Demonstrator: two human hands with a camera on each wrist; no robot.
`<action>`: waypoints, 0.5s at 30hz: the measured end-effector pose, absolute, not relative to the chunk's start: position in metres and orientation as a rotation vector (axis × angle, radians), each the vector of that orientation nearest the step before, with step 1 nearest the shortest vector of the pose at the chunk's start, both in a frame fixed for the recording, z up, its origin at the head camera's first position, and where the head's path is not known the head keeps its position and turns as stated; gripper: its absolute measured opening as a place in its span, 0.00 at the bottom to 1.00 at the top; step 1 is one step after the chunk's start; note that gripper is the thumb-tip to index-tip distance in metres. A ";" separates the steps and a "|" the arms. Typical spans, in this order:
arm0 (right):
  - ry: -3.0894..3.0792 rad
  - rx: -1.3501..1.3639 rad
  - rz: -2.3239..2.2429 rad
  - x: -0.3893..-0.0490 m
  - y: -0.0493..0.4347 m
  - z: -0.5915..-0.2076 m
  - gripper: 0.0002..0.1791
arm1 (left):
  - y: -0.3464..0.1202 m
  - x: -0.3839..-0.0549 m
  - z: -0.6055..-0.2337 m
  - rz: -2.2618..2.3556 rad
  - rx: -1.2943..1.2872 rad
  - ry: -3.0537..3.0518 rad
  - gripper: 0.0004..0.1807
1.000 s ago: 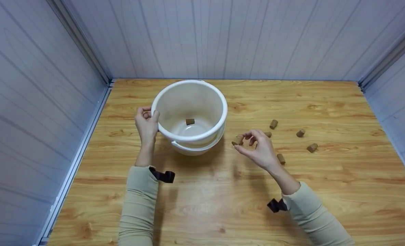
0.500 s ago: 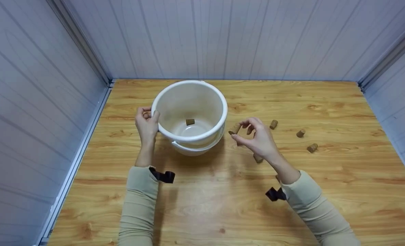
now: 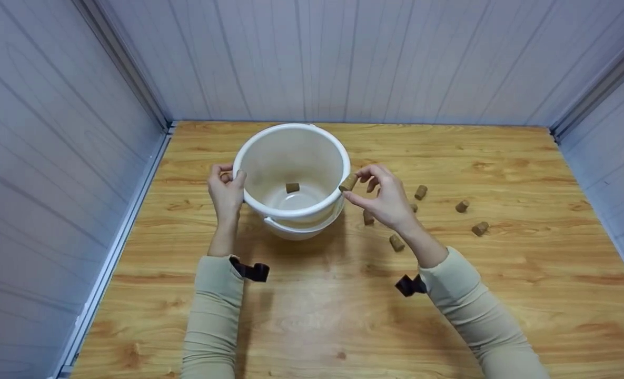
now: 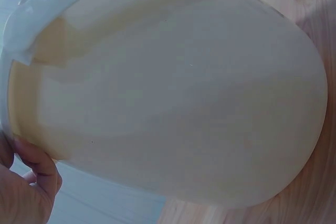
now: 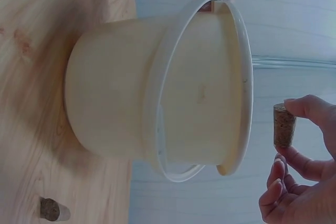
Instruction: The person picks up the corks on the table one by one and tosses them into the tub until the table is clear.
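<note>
A white plastic bucket (image 3: 301,213) stands on the wooden table, its handle (image 3: 312,229) hanging down the front side. My left hand (image 3: 226,195) grips the bucket's rim at the left, thumb over the edge. In the left wrist view, curled fingers (image 4: 39,166) of that hand show under the rim. Between thumb and fingertips my right hand (image 3: 383,197) pinches a cork (image 3: 348,182), right at the bucket's right rim. The right wrist view shows this tapered cork (image 5: 284,125) held at its two ends. Another cork (image 3: 292,187) lies on the bucket's floor.
Several loose corks lie on the table to the right, among them one cork (image 3: 396,242) below the right hand and another cork (image 3: 480,228) farther right. Pale panel walls (image 3: 322,58) enclose the table (image 3: 312,316) at the back and both sides.
My right hand has moved left and up, bringing the pinched cork from beside the bucket to its rim. The left hand and the bucket have stayed in place.
</note>
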State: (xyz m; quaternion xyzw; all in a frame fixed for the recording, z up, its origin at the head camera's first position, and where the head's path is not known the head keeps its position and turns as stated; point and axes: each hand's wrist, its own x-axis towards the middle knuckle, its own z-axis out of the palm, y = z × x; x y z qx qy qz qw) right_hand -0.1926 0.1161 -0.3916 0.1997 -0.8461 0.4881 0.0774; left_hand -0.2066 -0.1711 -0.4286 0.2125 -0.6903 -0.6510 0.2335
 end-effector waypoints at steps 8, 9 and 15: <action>-2.512 0.617 1.493 -0.205 0.101 -0.386 0.19 | -0.171 -0.208 -0.430 -1.771 0.584 -1.891 0.08; -2.507 0.624 1.494 -0.206 0.099 -0.386 0.19 | -0.172 -0.209 -0.430 -1.769 0.585 -1.891 0.08; -2.466 0.670 1.494 -0.213 0.085 -0.382 0.18 | -0.171 -0.208 -0.428 -1.758 0.606 -1.908 0.08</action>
